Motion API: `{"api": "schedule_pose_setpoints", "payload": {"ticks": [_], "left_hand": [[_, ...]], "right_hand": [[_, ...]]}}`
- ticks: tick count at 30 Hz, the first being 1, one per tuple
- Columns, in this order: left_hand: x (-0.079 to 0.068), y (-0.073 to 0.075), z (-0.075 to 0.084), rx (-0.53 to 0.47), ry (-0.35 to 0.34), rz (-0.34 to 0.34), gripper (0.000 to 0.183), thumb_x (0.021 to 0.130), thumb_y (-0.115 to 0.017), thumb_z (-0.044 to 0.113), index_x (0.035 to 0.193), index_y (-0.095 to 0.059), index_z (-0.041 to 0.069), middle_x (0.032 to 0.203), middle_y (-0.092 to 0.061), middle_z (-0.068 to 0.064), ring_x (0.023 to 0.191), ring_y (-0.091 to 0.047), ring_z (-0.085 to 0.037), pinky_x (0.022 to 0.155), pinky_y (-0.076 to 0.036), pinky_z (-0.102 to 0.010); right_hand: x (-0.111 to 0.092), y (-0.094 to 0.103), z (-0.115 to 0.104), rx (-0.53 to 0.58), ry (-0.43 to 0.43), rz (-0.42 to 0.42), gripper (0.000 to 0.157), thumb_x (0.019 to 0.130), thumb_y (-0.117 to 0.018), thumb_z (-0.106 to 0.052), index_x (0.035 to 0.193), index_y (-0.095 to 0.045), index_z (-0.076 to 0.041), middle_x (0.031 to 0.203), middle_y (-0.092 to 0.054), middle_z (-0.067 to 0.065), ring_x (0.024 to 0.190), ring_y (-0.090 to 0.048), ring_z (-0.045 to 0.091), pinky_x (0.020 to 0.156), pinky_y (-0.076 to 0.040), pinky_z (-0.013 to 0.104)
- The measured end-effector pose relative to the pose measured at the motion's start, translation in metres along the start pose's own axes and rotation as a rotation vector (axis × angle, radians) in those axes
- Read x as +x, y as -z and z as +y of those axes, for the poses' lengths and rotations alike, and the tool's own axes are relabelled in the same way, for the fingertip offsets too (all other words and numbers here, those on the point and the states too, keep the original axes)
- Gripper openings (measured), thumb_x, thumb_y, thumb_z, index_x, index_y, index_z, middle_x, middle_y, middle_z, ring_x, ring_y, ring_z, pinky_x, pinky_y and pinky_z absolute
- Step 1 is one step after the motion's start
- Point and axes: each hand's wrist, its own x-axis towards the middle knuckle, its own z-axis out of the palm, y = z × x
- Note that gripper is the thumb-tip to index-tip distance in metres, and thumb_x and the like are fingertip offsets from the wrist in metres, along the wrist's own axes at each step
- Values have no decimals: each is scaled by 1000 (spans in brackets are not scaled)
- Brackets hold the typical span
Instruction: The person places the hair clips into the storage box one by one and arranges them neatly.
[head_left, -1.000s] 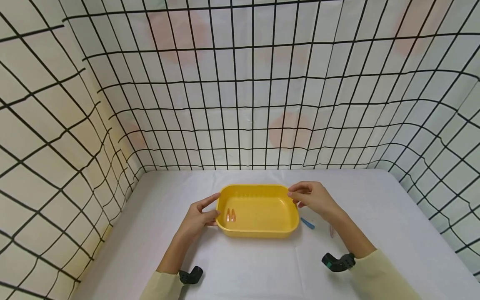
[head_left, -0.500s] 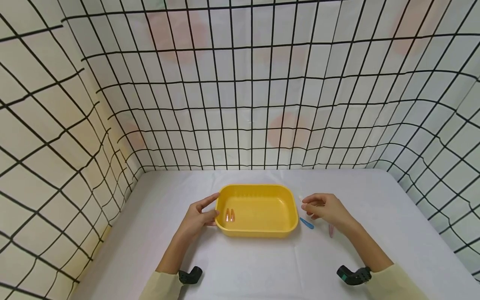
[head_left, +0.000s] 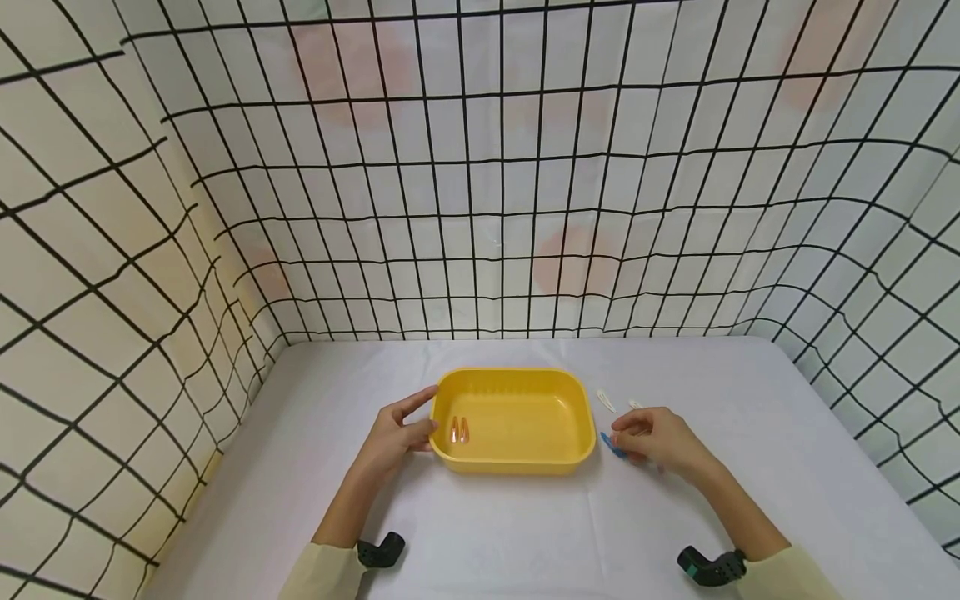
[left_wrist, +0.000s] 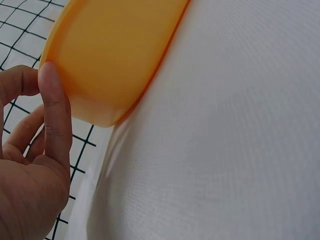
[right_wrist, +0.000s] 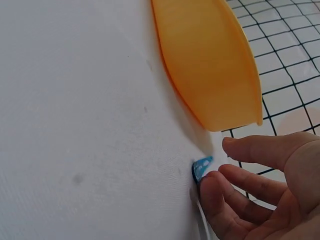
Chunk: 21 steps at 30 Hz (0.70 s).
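Observation:
A shallow yellow tray [head_left: 517, 468] stands mid-table, two orange hair clips [head_left: 460, 430] lying side by side in its left part. Its left rim is held by my left hand [head_left: 395, 435], thumb on the near side and index finger reaching along the edge; the left wrist view shows the fingertips on the tray's wall [left_wrist: 110, 55]. Right of the tray, my right hand [head_left: 660, 440] has its thumb and a finger at the end of a blue hair clip [head_left: 610, 442], pinching it. White dots mark that clip in the right wrist view; whether it is off the cloth is unclear.
Two white hair clips [head_left: 606, 401] lie beyond the right hand, one partly covered by it. The right hand hides most of a pink clip. A white cloth covers the table [head_left: 517, 533]. Black-gridded white walls [head_left: 502, 250] stand behind and at both sides.
My right hand has drawn back from the tray's right rim and come down nearer to me, onto the blue hair clip. Both white clips are now uncovered. The left hand keeps its place.

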Motion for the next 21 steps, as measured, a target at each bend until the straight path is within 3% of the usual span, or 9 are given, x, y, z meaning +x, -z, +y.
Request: {"api": "schedule_pose_setpoints", "payload": {"ticks": [6,13,21], "left_hand": [[-1,-1,0,-11,-3,-16,63,86,-73,5,145,-61,23,156,-51,-3,63,-67,-18,64,-63,-24],[-1,-1,2,-5,-3,-17,63,86,-72,6,146,-60,23,154,-53,-4,61,-66,-17,64,-63,-24],[-3,0,3,-19,-6,-21,62,86,-73,5,144,-62,24,154,-53,-2,64,-68,-19,65,-63,-25]], "right_hand": [[0,-6,5,-22,10,12,28,88,-80,-23,108,-74,-4,87,-74,3,71,-65,17,63,-58,27],[4,-12,7,-96,26,51,40,78,-89,-32,105,-75,-6,83,-70,1,68,-61,17,59,-53,27],[2,-13,2,-129,59,77,31,78,-88,-20,100,-75,-5,79,-67,1,66,-60,14,56,-52,23]]}}
